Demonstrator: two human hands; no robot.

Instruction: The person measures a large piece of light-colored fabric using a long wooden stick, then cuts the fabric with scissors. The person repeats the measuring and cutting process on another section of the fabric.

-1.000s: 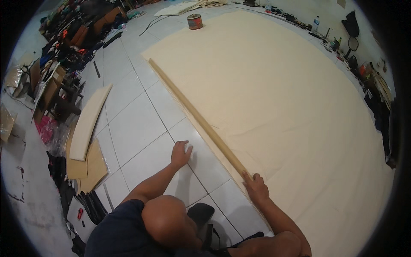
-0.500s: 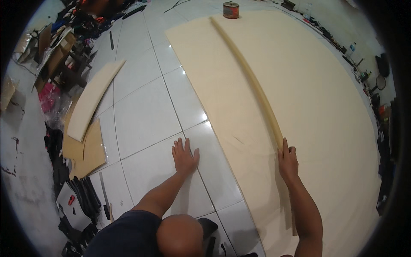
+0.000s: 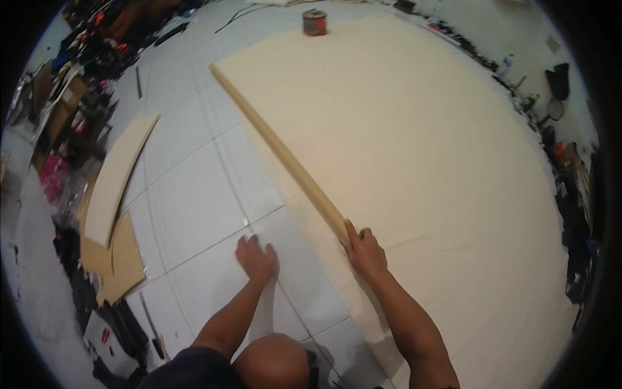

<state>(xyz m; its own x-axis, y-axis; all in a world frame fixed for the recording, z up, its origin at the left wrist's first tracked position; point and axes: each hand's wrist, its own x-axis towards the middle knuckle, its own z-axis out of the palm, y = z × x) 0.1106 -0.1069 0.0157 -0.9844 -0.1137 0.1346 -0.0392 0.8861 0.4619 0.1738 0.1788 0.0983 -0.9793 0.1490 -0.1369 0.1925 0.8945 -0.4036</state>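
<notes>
My right hand (image 3: 368, 254) is closed round the near part of a long tan pole (image 3: 282, 150). The pole slants from the far left toward me, along the left edge of a large cream sheet (image 3: 440, 175) spread on the floor. Its far end reaches past the sheet's edge over the white tiles, and its near end is hidden by my hand and forearm. On the tiled floor (image 3: 188, 220), my left hand (image 3: 256, 259) rests beside the sheet with its fingers apart and nothing in it. Slight motion blur softens its fingertips.
A rusty red tin (image 3: 315, 23) stands at the sheet's far edge. To the left, a curved cream strip (image 3: 120, 181) lies over brown cardboard pieces (image 3: 126, 259). Dark cloth pieces (image 3: 120, 330) lie near left; clutter lines both walls. My bare knee (image 3: 275, 363) shows at the bottom.
The pole has swung left in my right hand, from lying across the sheet to slanting over its left edge. My left hand stays at the floor, its fingers slightly more bent.
</notes>
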